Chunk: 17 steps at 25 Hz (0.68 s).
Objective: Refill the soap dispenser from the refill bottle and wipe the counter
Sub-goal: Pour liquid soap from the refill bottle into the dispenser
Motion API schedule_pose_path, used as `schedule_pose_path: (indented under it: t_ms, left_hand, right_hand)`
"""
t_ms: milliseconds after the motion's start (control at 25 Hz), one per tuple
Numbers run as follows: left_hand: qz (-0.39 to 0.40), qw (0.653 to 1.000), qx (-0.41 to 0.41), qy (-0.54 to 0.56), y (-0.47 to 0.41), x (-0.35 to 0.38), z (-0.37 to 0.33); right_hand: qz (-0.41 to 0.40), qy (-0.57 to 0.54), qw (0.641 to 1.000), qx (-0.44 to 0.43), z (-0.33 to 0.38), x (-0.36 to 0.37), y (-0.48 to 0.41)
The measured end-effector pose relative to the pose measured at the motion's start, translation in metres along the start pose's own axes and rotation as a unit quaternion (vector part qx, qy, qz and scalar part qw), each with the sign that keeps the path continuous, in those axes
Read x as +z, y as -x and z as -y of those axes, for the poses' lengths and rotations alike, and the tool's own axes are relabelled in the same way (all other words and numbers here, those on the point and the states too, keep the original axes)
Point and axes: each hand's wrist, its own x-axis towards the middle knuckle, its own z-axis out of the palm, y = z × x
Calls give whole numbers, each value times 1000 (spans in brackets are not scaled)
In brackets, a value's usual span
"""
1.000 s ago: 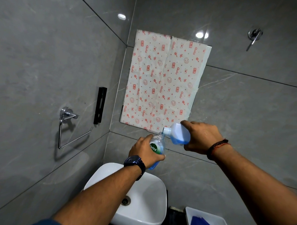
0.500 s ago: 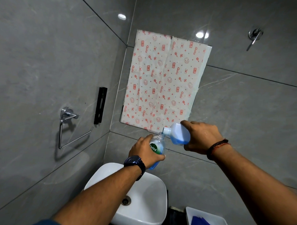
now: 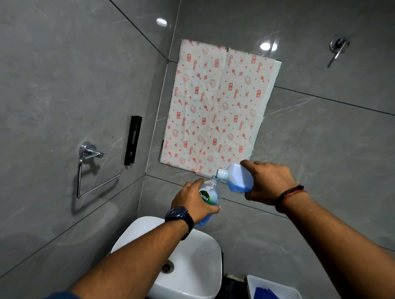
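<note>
My left hand (image 3: 191, 201) grips a clear soap dispenser bottle (image 3: 209, 194) with a green Dettol label, held above the white basin (image 3: 201, 261) with its open neck up. Blue liquid shows at its bottom. My right hand (image 3: 268, 184) grips the white refill bottle (image 3: 238, 177), tipped on its side with its spout touching the dispenser's neck. Blue soap lies along the refill bottle's lower side. The dispenser's pump top is not in view.
A white tray (image 3: 274, 286) holding a blue cloth (image 3: 268, 298) sits at the lower right on the dark counter (image 3: 232, 289). A patterned paper sheet (image 3: 218, 109) covers the wall ahead. A chrome towel ring (image 3: 89, 168) hangs on the left wall.
Both hands and bottles hold nearly the same pose; the refill bottle stays tipped against the dispenser's neck.
</note>
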Motion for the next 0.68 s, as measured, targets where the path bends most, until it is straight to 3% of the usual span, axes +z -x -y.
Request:
schedule_pose_path:
  t_ms: [240, 400, 480, 680]
  left_hand:
    - [-2, 1000, 1, 6, 0, 1, 1]
    - [-24, 999, 6, 39, -1, -4, -2]
    - [-34, 998, 2, 58, 1, -7, -1]
    - [-61, 996, -38, 54, 24, -8, 36]
  right_hand:
    - [0, -29, 1000, 10, 0, 4, 2]
    - [-7, -150, 986, 65, 5, 16, 9]
    - [0, -262, 959, 111, 13, 28, 13]
    - [-8, -516, 831, 208, 35, 84, 35]
